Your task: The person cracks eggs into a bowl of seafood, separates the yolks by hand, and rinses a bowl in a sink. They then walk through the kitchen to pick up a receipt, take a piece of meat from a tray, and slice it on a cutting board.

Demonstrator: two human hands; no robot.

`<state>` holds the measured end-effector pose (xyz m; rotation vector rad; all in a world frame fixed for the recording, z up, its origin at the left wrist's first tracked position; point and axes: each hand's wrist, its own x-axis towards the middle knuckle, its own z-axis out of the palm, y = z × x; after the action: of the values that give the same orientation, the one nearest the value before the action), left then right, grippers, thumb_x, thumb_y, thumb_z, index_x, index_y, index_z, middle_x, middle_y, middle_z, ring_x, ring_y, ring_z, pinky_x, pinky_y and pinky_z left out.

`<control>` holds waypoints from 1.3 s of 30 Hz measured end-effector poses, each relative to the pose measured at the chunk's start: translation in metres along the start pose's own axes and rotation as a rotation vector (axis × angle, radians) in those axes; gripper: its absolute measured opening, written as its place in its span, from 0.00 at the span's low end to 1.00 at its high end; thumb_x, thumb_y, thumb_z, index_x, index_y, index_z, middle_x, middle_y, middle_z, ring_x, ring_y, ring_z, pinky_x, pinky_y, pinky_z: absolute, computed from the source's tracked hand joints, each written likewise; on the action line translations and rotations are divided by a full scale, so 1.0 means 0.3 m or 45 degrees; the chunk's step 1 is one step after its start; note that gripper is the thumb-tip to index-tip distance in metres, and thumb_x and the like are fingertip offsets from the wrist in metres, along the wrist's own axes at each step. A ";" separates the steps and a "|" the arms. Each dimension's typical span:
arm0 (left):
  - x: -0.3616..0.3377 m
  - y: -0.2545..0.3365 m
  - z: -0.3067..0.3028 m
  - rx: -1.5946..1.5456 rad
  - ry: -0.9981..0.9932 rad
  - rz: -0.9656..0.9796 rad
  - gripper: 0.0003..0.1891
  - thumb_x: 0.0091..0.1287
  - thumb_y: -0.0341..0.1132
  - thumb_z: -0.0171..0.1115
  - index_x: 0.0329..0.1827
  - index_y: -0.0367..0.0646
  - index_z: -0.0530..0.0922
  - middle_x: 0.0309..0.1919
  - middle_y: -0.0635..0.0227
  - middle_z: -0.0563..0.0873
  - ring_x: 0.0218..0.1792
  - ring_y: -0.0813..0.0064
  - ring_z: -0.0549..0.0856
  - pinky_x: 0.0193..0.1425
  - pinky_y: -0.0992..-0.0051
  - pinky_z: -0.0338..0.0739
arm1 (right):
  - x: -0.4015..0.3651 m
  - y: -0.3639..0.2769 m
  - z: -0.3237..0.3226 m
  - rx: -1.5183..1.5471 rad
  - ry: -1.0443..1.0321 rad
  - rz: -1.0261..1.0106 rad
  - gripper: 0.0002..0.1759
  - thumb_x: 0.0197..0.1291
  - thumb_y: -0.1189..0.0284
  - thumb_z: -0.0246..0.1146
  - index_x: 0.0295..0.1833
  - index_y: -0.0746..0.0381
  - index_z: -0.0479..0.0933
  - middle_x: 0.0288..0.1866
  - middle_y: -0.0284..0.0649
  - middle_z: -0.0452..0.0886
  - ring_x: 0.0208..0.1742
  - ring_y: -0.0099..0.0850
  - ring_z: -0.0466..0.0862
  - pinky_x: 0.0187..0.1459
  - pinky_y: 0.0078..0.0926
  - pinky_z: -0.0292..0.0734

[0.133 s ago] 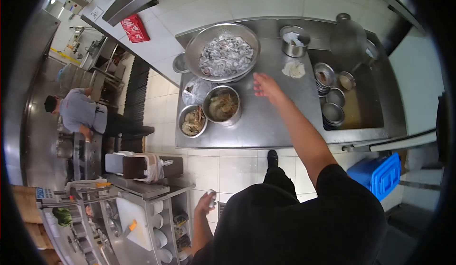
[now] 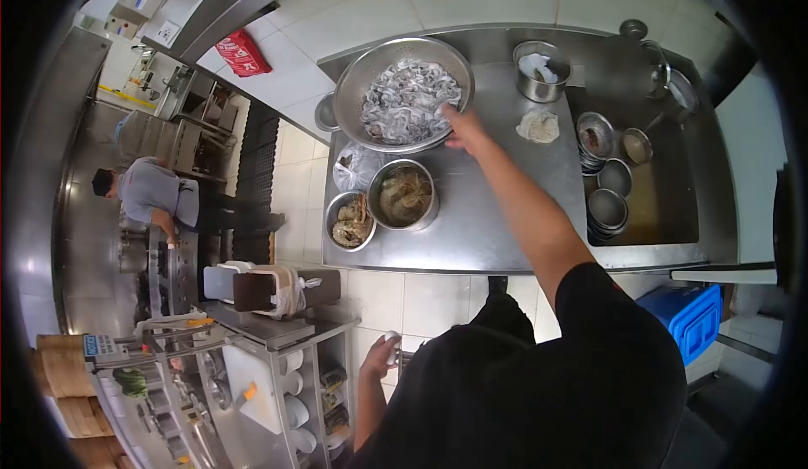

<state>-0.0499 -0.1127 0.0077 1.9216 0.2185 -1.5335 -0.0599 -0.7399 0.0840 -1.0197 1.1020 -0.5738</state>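
A large metal colander [image 2: 345,103] full of grey-white squid-like seafood [image 2: 408,99] sits at the back left of the steel counter. My right hand [image 2: 465,131] is at its right rim, a digit over the edge and the other fingers outside and below, closed on it. Down by my side, my left hand [image 2: 377,358] is closed around a small whitish thing [image 2: 393,347] that I cannot make out. In front of the colander stand a steel pot [image 2: 432,208] with shrimp-like seafood, a smaller bowl [image 2: 331,232] with similar contents and a clear plastic bag [image 2: 358,166].
On the counter [image 2: 497,208], a pot [image 2: 543,90] and a crumpled white cloth [image 2: 539,126] lie to the right. The sink [image 2: 665,217] holds several bowls [image 2: 608,208]. A blue bin [image 2: 690,322] is at lower right. At left, a co-worker [image 2: 156,191] stands beyond a cart [image 2: 278,347].
My right hand has moved from beside the colander onto its right rim. The whole view has shifted slightly. My left hand stays low and closed.
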 end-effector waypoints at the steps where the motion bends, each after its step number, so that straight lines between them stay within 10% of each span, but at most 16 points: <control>1: -0.032 0.025 -0.025 0.005 0.010 0.038 0.19 0.69 0.50 0.68 0.58 0.53 0.81 0.38 0.76 0.83 0.32 0.81 0.82 0.26 0.74 0.80 | 0.061 0.047 0.062 0.028 0.080 -0.013 0.31 0.66 0.58 0.70 0.67 0.63 0.72 0.55 0.48 0.84 0.52 0.42 0.89 0.42 0.45 0.90; 7: -0.116 0.290 0.131 0.078 0.035 0.185 0.20 0.70 0.46 0.69 0.58 0.45 0.80 0.38 0.74 0.83 0.29 0.80 0.81 0.22 0.77 0.80 | 0.081 0.056 0.037 -0.213 0.309 -0.274 0.23 0.64 0.69 0.64 0.62 0.66 0.75 0.48 0.52 0.87 0.36 0.42 0.91 0.25 0.38 0.89; 24: 0.054 0.595 0.202 0.448 -0.223 0.648 0.24 0.68 0.47 0.73 0.59 0.42 0.81 0.27 0.72 0.78 0.25 0.81 0.80 0.18 0.78 0.75 | -0.489 0.211 -0.457 -0.061 0.426 -0.088 0.24 0.65 0.71 0.65 0.64 0.68 0.71 0.52 0.51 0.85 0.43 0.42 0.91 0.35 0.42 0.92; 25: -0.010 0.653 0.224 0.495 -0.210 0.635 0.24 0.66 0.48 0.74 0.58 0.42 0.82 0.28 0.68 0.79 0.24 0.78 0.80 0.16 0.78 0.74 | -0.551 0.226 -0.475 -0.027 0.465 -0.091 0.24 0.65 0.71 0.64 0.65 0.68 0.71 0.54 0.51 0.85 0.46 0.42 0.90 0.38 0.42 0.92; 28: 0.043 0.665 0.254 0.925 -0.113 1.156 0.28 0.59 0.49 0.75 0.57 0.42 0.83 0.42 0.48 0.87 0.50 0.46 0.84 0.61 0.57 0.80 | -0.676 0.300 -0.562 0.007 0.564 -0.013 0.23 0.67 0.72 0.64 0.65 0.68 0.71 0.54 0.49 0.85 0.47 0.42 0.91 0.39 0.42 0.92; 32: 0.097 0.706 0.373 1.174 -0.030 1.407 0.28 0.58 0.48 0.74 0.61 0.49 0.81 0.63 0.49 0.78 0.56 0.44 0.85 0.59 0.53 0.83 | -0.758 0.431 -0.713 0.044 0.702 -0.030 0.19 0.64 0.71 0.66 0.59 0.65 0.74 0.43 0.46 0.86 0.37 0.37 0.90 0.31 0.35 0.90; 39: 0.246 0.746 0.480 1.480 0.233 1.669 0.25 0.59 0.47 0.72 0.59 0.50 0.82 0.65 0.52 0.76 0.51 0.47 0.87 0.53 0.55 0.87 | -0.932 0.421 -0.733 0.062 0.733 0.049 0.17 0.68 0.67 0.65 0.58 0.63 0.80 0.41 0.41 0.87 0.34 0.31 0.88 0.32 0.33 0.89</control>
<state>-0.0298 -0.3882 0.0133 2.0807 -1.8242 -0.4762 -0.3806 -0.5408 0.0769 -0.8051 1.5981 -0.8901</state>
